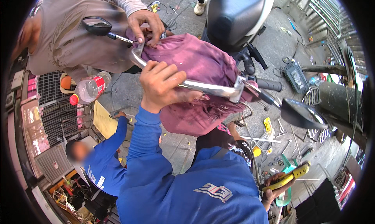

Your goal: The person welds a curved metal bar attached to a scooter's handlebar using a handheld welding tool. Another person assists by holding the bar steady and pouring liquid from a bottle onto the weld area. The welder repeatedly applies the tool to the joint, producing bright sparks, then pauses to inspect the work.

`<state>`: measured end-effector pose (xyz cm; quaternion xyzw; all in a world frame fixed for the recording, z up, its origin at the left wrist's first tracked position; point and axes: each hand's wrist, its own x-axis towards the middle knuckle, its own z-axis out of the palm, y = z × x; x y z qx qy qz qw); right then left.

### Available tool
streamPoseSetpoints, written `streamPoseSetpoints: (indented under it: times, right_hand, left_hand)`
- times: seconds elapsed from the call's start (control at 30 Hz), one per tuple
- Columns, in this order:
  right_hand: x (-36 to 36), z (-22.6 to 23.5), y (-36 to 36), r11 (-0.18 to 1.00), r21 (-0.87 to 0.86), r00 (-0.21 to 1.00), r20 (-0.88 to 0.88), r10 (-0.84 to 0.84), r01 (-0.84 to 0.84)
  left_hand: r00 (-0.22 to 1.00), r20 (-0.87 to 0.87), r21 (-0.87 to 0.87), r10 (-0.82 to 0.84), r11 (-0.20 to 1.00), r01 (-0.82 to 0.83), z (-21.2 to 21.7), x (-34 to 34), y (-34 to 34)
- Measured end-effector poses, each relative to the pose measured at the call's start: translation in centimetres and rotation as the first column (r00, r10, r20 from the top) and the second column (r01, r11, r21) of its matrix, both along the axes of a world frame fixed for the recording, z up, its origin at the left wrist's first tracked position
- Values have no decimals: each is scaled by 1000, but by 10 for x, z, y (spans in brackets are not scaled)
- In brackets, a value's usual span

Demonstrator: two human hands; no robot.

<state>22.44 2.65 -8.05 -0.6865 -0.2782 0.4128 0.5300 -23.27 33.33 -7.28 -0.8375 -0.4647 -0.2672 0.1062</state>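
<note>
My left hand (pixel 162 85) is wrapped around a bent chrome bar (pixel 211 88) above a motorcycle. Its right end meets a metal bracket (pixel 237 89). A maroon shirt (pixel 195 56) drapes the front of the motorcycle under the bar. Down at the lower right, my right hand (pixel 276 189) is closed round a yellow tool (pixel 291 178) that looks like an electrode holder; a thin rod (pixel 295 144) seems to rise from it. Another person's hand (pixel 146 26) touches the bar's far left end beside a mirror (pixel 97 26).
A black mirror (pixel 302 113) and handlebar grip (pixel 268 84) stick out at right, with the black seat (pixel 234 20) beyond. Tools and cables litter the floor near a grey machine (pixel 295 77). A bottle (pixel 89 90) hangs at left above a blue-shirted person (pixel 103 157).
</note>
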Motion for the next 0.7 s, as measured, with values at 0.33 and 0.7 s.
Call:
streamPoseSetpoints:
  times: [0.33,0.7]
  right_hand:
    - [39,-44,13,977,-88,966,190,-176,195]
    - [31,-57,29,969,-153,962,222,-156,193]
  left_hand:
    - [994,113,-2,6,1000,-5,-1,0,4]
    - [989,150,-31,-9,999,14,0,-3,7]
